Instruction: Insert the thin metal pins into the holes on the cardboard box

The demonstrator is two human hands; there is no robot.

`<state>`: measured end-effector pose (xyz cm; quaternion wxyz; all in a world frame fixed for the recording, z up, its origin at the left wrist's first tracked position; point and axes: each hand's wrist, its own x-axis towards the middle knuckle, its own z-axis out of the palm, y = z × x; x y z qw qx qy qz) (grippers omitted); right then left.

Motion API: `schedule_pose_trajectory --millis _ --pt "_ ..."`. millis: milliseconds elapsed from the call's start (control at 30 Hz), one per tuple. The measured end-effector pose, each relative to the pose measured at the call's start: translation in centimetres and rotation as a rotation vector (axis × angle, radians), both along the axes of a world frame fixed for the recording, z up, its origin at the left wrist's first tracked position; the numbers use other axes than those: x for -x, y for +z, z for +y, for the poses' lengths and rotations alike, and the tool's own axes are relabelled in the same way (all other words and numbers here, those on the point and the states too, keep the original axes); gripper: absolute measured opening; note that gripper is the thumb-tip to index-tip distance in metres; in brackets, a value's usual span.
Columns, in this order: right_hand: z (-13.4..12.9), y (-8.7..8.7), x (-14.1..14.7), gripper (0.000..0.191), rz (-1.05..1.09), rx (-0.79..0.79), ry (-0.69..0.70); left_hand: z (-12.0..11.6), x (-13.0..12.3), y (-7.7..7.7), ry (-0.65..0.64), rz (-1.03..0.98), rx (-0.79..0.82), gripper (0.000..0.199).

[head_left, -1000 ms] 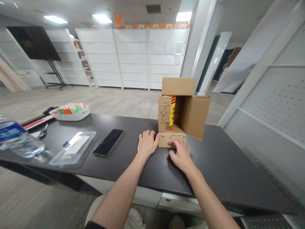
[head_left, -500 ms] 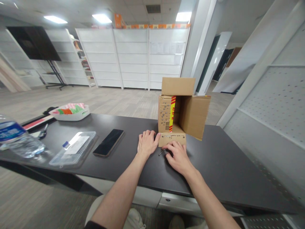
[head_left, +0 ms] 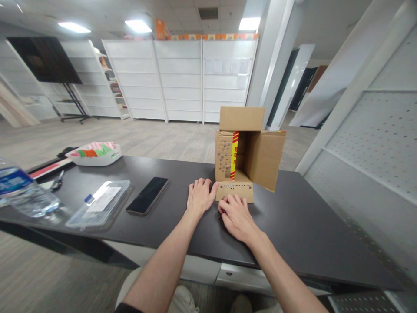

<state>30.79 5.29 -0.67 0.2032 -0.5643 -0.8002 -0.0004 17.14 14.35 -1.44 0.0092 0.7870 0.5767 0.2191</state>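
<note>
brown cardboard box (head_left: 250, 156): stands on the matte black tabletop (head_left: 293, 226), just beyond both hands, with side flaps spread
flat brown cardboard front flap (head_left: 234, 191): lies nearest the hands, dotted across in a row
left hand (head_left: 200, 195): rests palm down, loosely spread, thumb against the flap's left edge, gripping nothing visible
right hand (head_left: 235, 215): curls nearly closed at the flap's near edge, pinching a small dark slender piece (head_left: 220, 215), mostly hidden

Toward one o'clock from the camera, the tan box (head_left: 244, 158) carries yellow tape (head_left: 234, 156) with red diagonal stripes, the phone (head_left: 148, 195) at eleven is black, and the bottle (head_left: 32, 198) at ten has a blue label (head_left: 13, 180).
</note>
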Motion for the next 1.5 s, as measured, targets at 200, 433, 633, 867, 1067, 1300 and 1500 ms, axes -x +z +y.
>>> schedule_pose_trajectory --millis 200,433,633,867,1067,1300,1500 --pt "0.5 -0.7 -0.4 0.008 0.131 -0.074 -0.065 0.0 0.0 -0.1 0.000 -0.003 -0.004 0.050" --pt "2.2 -1.9 -1.3 0.011 0.740 -0.203 -0.230 0.1 0.0 -0.1 0.003 -0.001 0.012 0.050" --pt "3.1 -1.6 -1.5 0.016 1.088 -0.237 -0.304 0.1 0.1 -0.1 -0.014 -0.014 -0.004 0.052" --pt "4.0 -1.8 -2.1 0.020 1.207 -0.200 -0.336 0.2 0.1 -0.3 -0.010 -0.015 -0.014 0.051" --pt "4.3 -2.3 -2.3 0.020 1.181 -0.200 -0.350 0.1 0.1 -0.3 -0.017 -0.011 -0.014 0.052" --pt "4.3 -2.1 -2.2 0.021 1.141 -0.186 -0.358 0.3 0.0 -0.3 -0.006 0.006 -0.028 0.052" --pt "4.4 -2.4 -2.2 0.022 1.164 -0.156 -0.297 0.2 0.1 -0.2 -0.008 0.005 -0.031 0.052"
